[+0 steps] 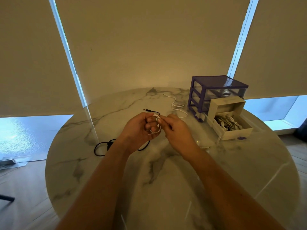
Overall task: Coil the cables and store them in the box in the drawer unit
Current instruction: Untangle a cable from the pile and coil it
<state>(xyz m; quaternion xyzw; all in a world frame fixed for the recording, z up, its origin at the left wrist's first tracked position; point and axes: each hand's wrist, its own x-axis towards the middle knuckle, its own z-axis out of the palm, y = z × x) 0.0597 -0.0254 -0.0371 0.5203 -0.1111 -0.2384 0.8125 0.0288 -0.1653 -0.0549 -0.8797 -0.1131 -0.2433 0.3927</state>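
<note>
I am working at the round white marble table [116,188], where the purple plastic drawer unit [214,93] is standing with its bottom drawer pulled out, so the open cardboard box [232,125] is waiting for cables. My left hand [137,130] is curling round the thin white cable [157,128] to keep its loops together, and my right hand [174,128] is pinching the cable's end to wind it on.

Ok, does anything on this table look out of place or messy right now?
Nothing looks damaged or spilled. Two cables lie loose: a white cable sprawls uncoiled beside the drawer unit, and a black cable trails under the left hand. The box sits in the pulled-out bottom drawer, open, with white cables inside.
</note>
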